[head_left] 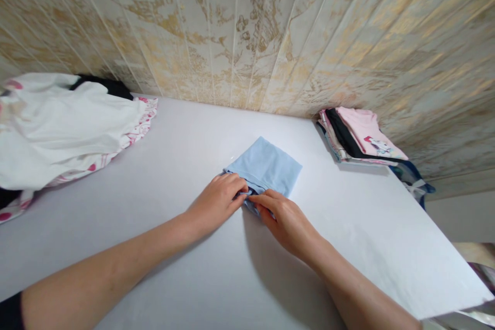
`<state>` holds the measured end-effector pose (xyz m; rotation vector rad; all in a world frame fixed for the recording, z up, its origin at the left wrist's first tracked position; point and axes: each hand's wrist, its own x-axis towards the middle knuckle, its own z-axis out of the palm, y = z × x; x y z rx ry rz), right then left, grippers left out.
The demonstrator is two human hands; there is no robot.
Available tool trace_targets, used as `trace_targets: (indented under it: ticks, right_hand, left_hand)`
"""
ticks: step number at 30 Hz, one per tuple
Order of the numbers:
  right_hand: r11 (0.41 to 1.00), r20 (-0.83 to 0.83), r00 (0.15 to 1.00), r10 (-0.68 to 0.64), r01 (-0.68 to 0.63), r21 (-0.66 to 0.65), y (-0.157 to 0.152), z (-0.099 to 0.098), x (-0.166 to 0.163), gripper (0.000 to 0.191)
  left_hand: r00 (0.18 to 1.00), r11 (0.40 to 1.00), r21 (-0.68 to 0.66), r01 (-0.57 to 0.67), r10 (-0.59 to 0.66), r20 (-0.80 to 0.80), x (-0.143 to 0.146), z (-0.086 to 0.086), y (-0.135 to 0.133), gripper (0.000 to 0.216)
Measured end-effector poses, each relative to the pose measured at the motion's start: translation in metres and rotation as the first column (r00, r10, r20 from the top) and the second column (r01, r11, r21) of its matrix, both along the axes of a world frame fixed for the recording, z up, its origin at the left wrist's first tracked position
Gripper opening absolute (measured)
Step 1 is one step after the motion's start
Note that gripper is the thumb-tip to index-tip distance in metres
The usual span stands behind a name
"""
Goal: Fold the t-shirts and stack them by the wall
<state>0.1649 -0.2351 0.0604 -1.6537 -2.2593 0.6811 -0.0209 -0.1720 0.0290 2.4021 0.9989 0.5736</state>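
A light blue folded cloth garment (268, 162) lies on the white table in front of me, its far part flat and its near edge bunched up. My left hand (222, 197) grips the near left edge, fingers curled over the fabric. From the right, my right hand (284, 216) pinches the same near edge, close beside the left fingertips. Between the two hands a small dark gap shows in the folds. The exact kind of garment cannot be made out, and some of its near edge is hidden under my fingers.
A loose heap of white clothes (69, 129) with pink-patterned trim covers the table's left side. At the back right corner stands a stack of folded clothes (359, 134), a pink one on top. A patterned wall (232, 36) rises behind the white table (185, 139).
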Motion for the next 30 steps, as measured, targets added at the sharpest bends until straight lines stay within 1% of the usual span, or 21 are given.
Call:
trace_targets:
  ticks: [2,4,7,9,10,12,14,15,16,19,22,26,30]
  right_hand:
    - [1.000,0.016,1.000,0.019,-0.019,-0.003,-0.001,0.002,0.000,0.036]
    - [0.999,0.048,0.998,0.045,-0.045,0.002,-0.001,0.003,-0.002,0.035]
    - [0.997,0.069,0.995,0.073,-0.074,0.009,-0.001,0.004,-0.001,0.032]
    - [0.997,0.020,0.997,0.075,-0.075,0.015,0.000,0.006,0.003,0.030]
    - [0.998,-0.018,0.999,0.049,-0.049,0.032,0.001,0.006,0.006,0.029]
    - [0.993,-0.084,0.995,-0.051,0.059,0.098,0.004,0.006,0.012,0.024]
    - [0.969,-0.100,0.985,-0.144,0.161,0.187,0.008,0.003,0.017,0.021]
    - [0.960,-0.083,0.984,-0.158,0.172,0.220,0.010,0.000,0.018,0.021]
    - [0.958,-0.050,0.987,-0.150,0.158,0.240,0.012,-0.003,0.018,0.023]
    - [0.966,0.085,0.989,-0.119,0.095,0.242,0.015,-0.012,0.013,0.033]
    - [0.971,0.170,0.976,-0.136,0.097,0.220,0.016,-0.015,0.008,0.030]
    - [0.972,0.197,0.968,-0.157,0.116,0.203,0.016,-0.012,0.006,0.022]
    - [0.971,0.204,0.965,-0.163,0.120,0.206,0.015,-0.011,0.006,0.021]
  left_hand:
    - [0.999,0.999,-0.040,-0.012,0.014,0.050,0.000,0.002,0.001,0.009]
    - [0.998,0.998,-0.055,-0.006,0.009,0.054,0.000,0.004,0.000,0.010]
    - [0.996,0.998,-0.027,0.054,-0.056,-0.062,0.001,0.008,-0.006,0.009]
    - [0.981,0.995,-0.001,0.102,-0.101,-0.167,0.002,0.011,-0.011,0.012]
    - [0.971,0.993,0.014,0.120,-0.114,-0.210,0.002,0.013,-0.013,0.014]
    - [0.951,0.988,0.044,0.149,-0.131,-0.280,0.003,0.017,-0.019,0.017]
    - [0.933,0.983,0.075,0.166,-0.132,-0.335,0.003,0.020,-0.025,0.022]
    - [0.926,0.982,0.089,0.167,-0.125,-0.356,0.002,0.021,-0.028,0.025]
    - [0.922,0.981,0.103,0.163,-0.114,-0.370,0.002,0.022,-0.030,0.029]
    - [0.928,0.979,0.137,0.148,-0.090,-0.362,0.001,0.020,-0.033,0.033]
    - [0.951,0.981,0.140,0.134,-0.087,-0.298,0.002,0.013,-0.026,0.027]
    - [0.966,0.981,0.128,0.148,-0.117,-0.229,0.003,0.003,-0.013,0.021]
    - [0.960,0.970,0.165,0.180,-0.138,-0.242,0.004,0.000,-0.008,0.024]
